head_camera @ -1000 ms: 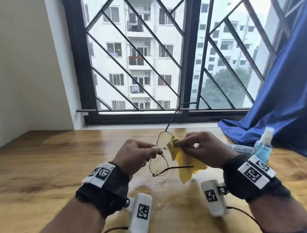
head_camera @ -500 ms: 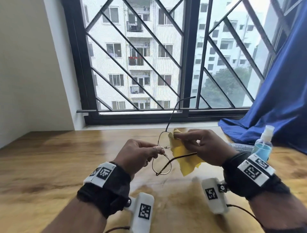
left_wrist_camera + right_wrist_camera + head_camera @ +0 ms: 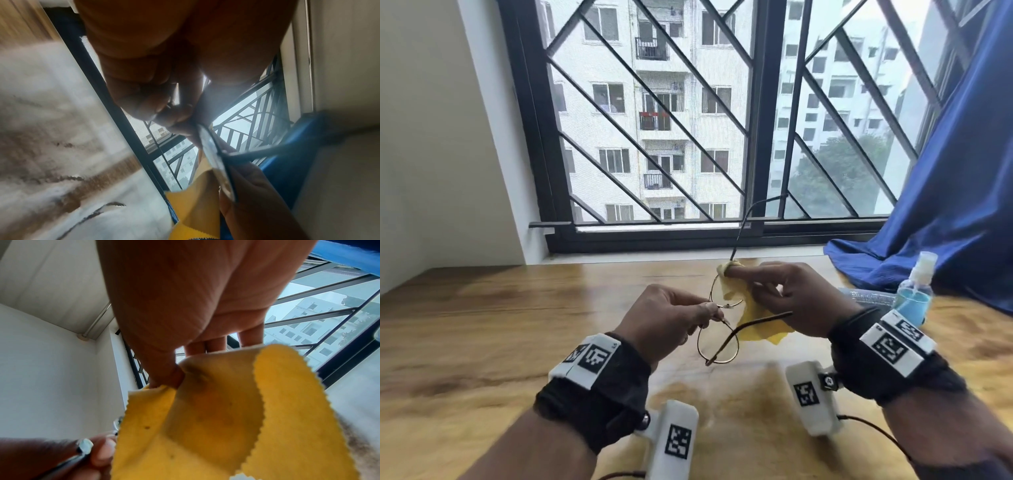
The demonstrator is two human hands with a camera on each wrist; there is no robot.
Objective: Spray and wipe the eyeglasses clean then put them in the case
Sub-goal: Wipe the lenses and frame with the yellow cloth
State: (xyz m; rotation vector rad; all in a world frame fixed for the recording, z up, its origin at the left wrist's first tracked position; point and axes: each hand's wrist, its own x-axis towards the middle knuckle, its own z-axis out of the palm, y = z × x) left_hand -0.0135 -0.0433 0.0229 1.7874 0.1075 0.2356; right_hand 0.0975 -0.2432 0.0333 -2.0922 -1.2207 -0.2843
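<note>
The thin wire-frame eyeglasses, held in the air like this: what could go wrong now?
The left hand only pinches the thin wire-frame eyeglasses near the bridge, so pressure from the right hand rubbing the yellow cleaning cloth might bend the frame. If the pinch slips, they could drop onto the wooden table.
</note>
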